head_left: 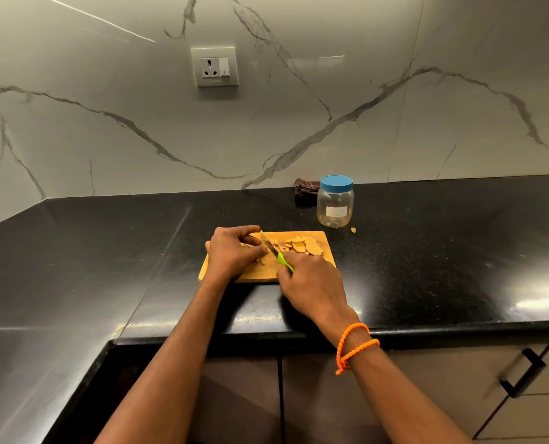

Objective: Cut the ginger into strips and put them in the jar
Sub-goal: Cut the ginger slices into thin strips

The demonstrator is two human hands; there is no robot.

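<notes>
The ginger [302, 245] lies on a small wooden cutting board [326, 251] near the front of a black countertop [426, 267]: a heap of flat slices on the board's right half, and a few cut strips [262, 260] at its middle, just beside the left hand. The left hand [233, 251] has its fingers curled down over a piece of ginger at the board's left, pinning it. The right hand [311, 283] grips the green handle of a small knife [271, 246], whose blade runs away from the person and lies right against the left hand's fingertips.

That closeness is the main risk, in my judgement. The pieces are thin and small, so the holding fingers have little room to retreat; a slip of the blade on a fibrous slice could carry it into a fingertip. The board is small and sits on a glossy surface, so it may skid under a hard downward push.

The plastic jar [335, 205] stands beyond the board's far right corner, well apart from the strips, with its blue lid [336, 182] on. It must be opened before loading, and strips carried across could drop; one scrap [353, 230] already lies on the counter beside the jar. A dark cloth [305, 190] sits just left of the jar, against the marble wall.
</notes>
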